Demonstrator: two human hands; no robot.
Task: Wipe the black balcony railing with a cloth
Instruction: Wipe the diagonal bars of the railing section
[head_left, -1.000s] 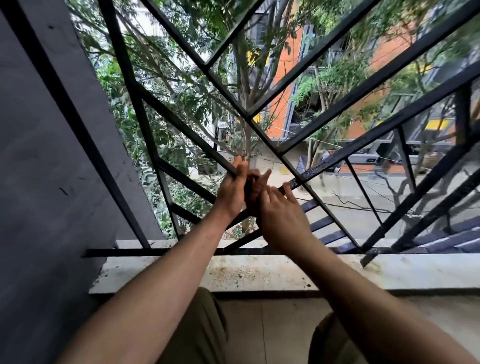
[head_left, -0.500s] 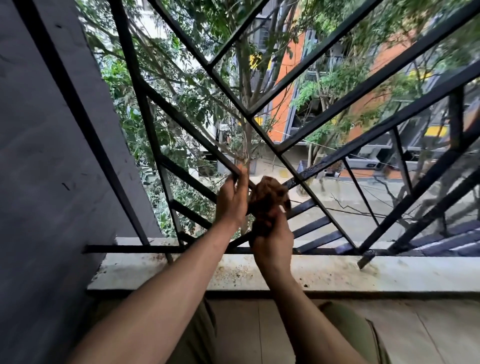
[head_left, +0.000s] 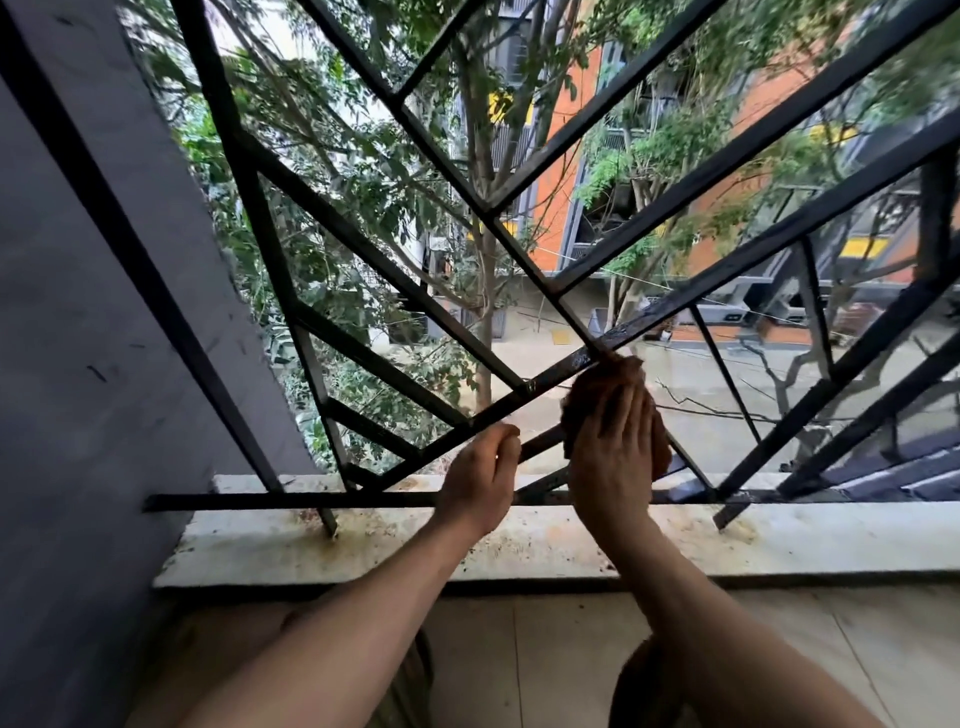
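The black balcony railing (head_left: 363, 254) fills the view with crossing diagonal bars above a stained stone ledge. My right hand (head_left: 615, 447) presses a brown cloth (head_left: 597, 382) flat against the bars just below where the diagonals cross, fingers straight and pointing up. The cloth shows above and beside the fingers. My left hand (head_left: 480, 475) sits to the left, lower down, its fingers curled round a rising diagonal bar.
The pale, dirt-speckled ledge (head_left: 779, 540) runs under the railing, with a horizontal black bar along it. A grey wall (head_left: 93, 364) closes the left side. Tiled floor (head_left: 545, 660) lies under my arms. Trees, a street and orange buildings lie beyond the bars.
My right hand went from gripping the bunched cloth to pressing it flat on the bars, a little to the right. My left hand slid down the diagonal bar. The view shifted slightly.
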